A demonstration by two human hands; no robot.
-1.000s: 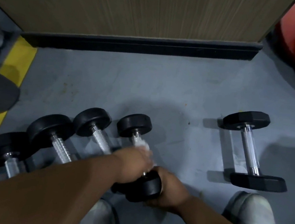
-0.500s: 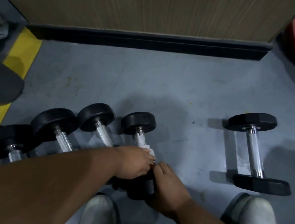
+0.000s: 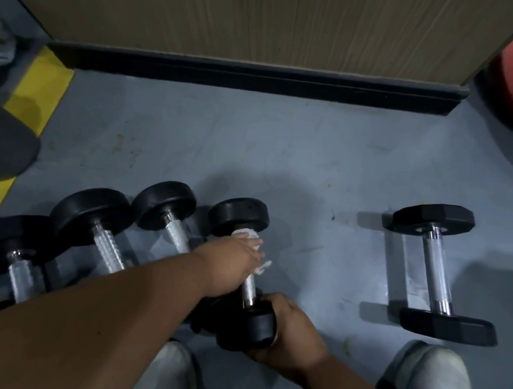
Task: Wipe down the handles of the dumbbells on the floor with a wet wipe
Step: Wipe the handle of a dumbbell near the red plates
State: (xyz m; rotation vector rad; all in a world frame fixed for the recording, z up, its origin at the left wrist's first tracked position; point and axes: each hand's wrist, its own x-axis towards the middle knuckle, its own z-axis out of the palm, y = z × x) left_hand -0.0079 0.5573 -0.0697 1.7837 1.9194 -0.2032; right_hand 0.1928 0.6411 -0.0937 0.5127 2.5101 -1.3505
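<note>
two hands worked one round dumbbell (image 3: 237, 266) on the floor: left hand (image 3: 231, 263) clamped the wet wipe (image 3: 250, 237) round its handle's far end, right hand (image 3: 292, 332) gripped the near head, which might roll if released.

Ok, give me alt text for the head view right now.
The left hand holds a white wipe round a dumbbell handle near its far end, while the right hand grips the near head. Three more round dumbbells lie to the left, a hex dumbbell apart on the right.
</note>
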